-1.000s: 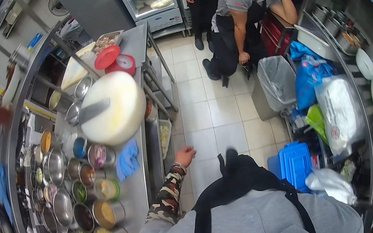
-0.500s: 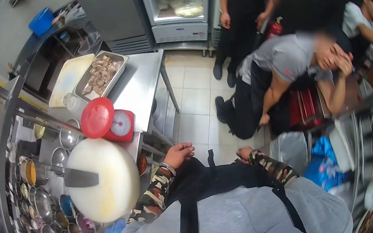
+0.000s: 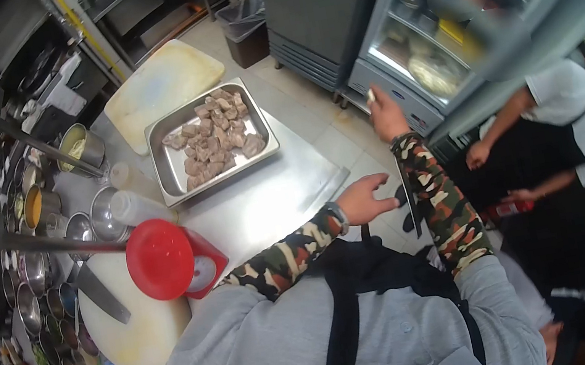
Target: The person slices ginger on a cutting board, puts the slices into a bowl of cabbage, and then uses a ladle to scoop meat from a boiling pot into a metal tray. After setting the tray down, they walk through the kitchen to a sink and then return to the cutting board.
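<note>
My right hand (image 3: 387, 116) is closed and raised in front of the fridge, gripping a knife. A pale end shows above the fist, and the narrow blade (image 3: 410, 198) points back along my camouflage sleeve. Near the table's right edge, my left hand (image 3: 366, 199) hangs in the air, fingers apart and holding nothing. To its left, a steel pan (image 3: 166, 174) of meat chunks (image 3: 215, 135) sits on the steel table (image 3: 250, 209). A red kitchen scale (image 3: 160, 260) stands close to my left forearm.
A cleaver (image 3: 102, 295) lies on the round white chopping block (image 3: 132, 333). A pale cutting board (image 3: 159, 77) rests behind the pan, and squeeze bottles (image 3: 138, 207) stand beside it. Several metal bowls line the left. Another person (image 3: 567, 113) stands at right by the glass-door fridge (image 3: 429, 28).
My view has swung right and closer to the table and fridge. My right hand has risen and reached forward; the knife blade now shows. My left hand has opened more.
</note>
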Action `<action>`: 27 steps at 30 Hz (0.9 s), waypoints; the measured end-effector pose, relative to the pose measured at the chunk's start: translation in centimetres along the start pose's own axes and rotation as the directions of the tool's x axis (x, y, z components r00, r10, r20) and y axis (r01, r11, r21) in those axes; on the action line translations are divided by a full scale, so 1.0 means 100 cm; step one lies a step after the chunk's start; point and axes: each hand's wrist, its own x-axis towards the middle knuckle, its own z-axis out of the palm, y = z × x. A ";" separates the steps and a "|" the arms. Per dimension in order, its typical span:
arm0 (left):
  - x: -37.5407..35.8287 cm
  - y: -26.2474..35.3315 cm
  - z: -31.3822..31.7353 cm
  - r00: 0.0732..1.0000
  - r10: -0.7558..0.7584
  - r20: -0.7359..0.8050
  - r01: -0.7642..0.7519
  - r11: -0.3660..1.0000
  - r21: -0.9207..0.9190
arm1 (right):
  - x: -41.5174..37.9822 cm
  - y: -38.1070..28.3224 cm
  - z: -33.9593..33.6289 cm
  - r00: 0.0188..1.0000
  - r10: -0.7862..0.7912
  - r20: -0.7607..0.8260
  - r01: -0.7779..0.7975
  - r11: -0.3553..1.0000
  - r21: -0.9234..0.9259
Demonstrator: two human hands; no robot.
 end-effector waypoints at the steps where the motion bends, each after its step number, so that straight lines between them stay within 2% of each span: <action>1: 0.024 0.004 -0.003 1.000 -0.016 -0.027 0.016 1.000 -0.001 | 0.030 -0.013 -0.007 0.987 -0.127 -0.098 0.130 0.991 0.023; 3: 0.064 0.002 -0.005 0.953 0.188 -0.239 -0.170 0.981 0.094 | 0.068 -0.052 -0.020 0.996 -0.073 -0.049 0.078 0.989 0.122; 4: 0.090 -0.003 -0.008 0.948 0.167 -0.271 -0.148 0.985 0.089 | 0.085 -0.069 -0.024 0.998 -0.059 -0.018 0.061 0.986 0.155; 6: 0.143 -0.014 -0.017 0.897 0.152 -0.414 -0.096 0.984 0.153 | 0.119 -0.080 -0.028 0.977 -0.164 -0.135 0.191 0.956 0.221; 7: 0.158 -0.013 -0.018 0.848 0.188 -0.495 -0.063 0.964 0.257 | 0.133 -0.087 -0.031 0.965 -0.203 -0.169 0.240 0.939 0.244; 8: 0.180 -0.012 -0.026 0.835 0.179 -0.521 -0.043 0.964 0.262 | 0.146 -0.094 -0.038 0.984 -0.150 -0.096 0.178 0.843 0.508; 9: 0.199 -0.010 -0.035 0.782 0.177 -0.598 0.018 0.952 0.305 | 0.157 -0.096 -0.044 0.994 -0.110 -0.004 0.079 0.683 0.726; 10: 0.216 -0.006 -0.047 0.712 0.191 -0.675 0.079 0.934 0.348 | 0.168 -0.098 -0.050 0.990 -0.142 0.013 0.086 0.669 0.738; 11: 0.233 -0.007 -0.059 0.673 0.222 -0.705 0.128 0.905 0.407 | 0.183 -0.098 -0.057 0.980 -0.199 -0.016 0.123 0.538 0.834; 12: 0.248 -0.010 -0.072 0.659 0.217 -0.720 0.149 0.901 0.408 | 0.196 -0.094 -0.064 0.973 -0.227 -0.041 0.132 0.401 0.907; 13: 0.256 -0.010 -0.085 0.668 0.206 -0.715 0.206 0.872 0.443 | 0.210 -0.086 -0.070 0.967 -0.252 -0.025 0.109 0.328 0.938; 15: 0.256 -0.006 -0.107 0.668 0.171 -0.724 0.302 0.828 0.473 | 0.231 -0.075 -0.085 0.949 -0.305 0.072 0.037 0.336 0.941; 16: 0.257 -0.005 -0.121 0.636 0.167 -0.753 0.334 0.820 0.464 | 0.247 -0.066 -0.093 0.924 -0.352 0.146 -0.015 0.350 0.937; 17: 0.251 -0.004 -0.135 0.681 0.169 -0.713 0.373 0.758 0.535 | 0.259 -0.056 -0.102 0.876 -0.421 0.236 -0.058 0.394 0.917; 18: 0.246 -0.004 -0.149 0.725 0.159 -0.670 0.405 0.688 0.602 | 0.274 -0.043 -0.111 0.815 -0.483 0.320 -0.090 0.440 0.894; 19: 0.243 -0.008 -0.162 0.737 0.174 -0.653 0.436 0.615 0.657 | 0.291 -0.031 -0.119 0.728 -0.554 0.404 -0.050 0.544 0.837; 20: 0.239 -0.008 -0.177 0.710 0.173 -0.682 0.471 0.603 0.643 | 0.308 -0.022 -0.123 0.632 -0.605 0.484 0.015 0.634 0.773; 22: 0.229 -0.007 -0.201 0.781 0.062 -0.622 0.517 0.494 0.699 | 0.339 -0.009 -0.113 0.448 -0.584 0.677 0.018 0.763 0.646; 23: 0.229 -0.014 -0.211 0.788 0.061 -0.613 0.527 0.446 0.723 | 0.347 -0.011 -0.103 0.410 -0.487 0.771 -0.013 0.842 0.539; 24: 0.225 -0.021 -0.221 0.771 0.067 -0.633 0.548 0.438 0.713 | 0.354 -0.008 -0.084 0.375 -0.452 0.810 0.118 0.890 0.441; 25: 0.225 -0.025 -0.231 0.784 -0.026 -0.620 0.576 0.404 0.711 | 0.361 -0.016 -0.069 0.348 -0.510 0.787 0.378 0.844 0.380; 26: 0.225 -0.032 -0.243 0.790 -0.118 -0.602 0.598 0.370 0.711 | 0.364 -0.027 -0.051 0.312 -0.561 0.767 0.610 0.737 0.291; 27: 0.223 -0.041 -0.255 0.783 -0.135 -0.607 0.611 0.350 0.710 | 0.368 -0.031 -0.027 0.276 -0.584 0.764 0.744 0.633 0.215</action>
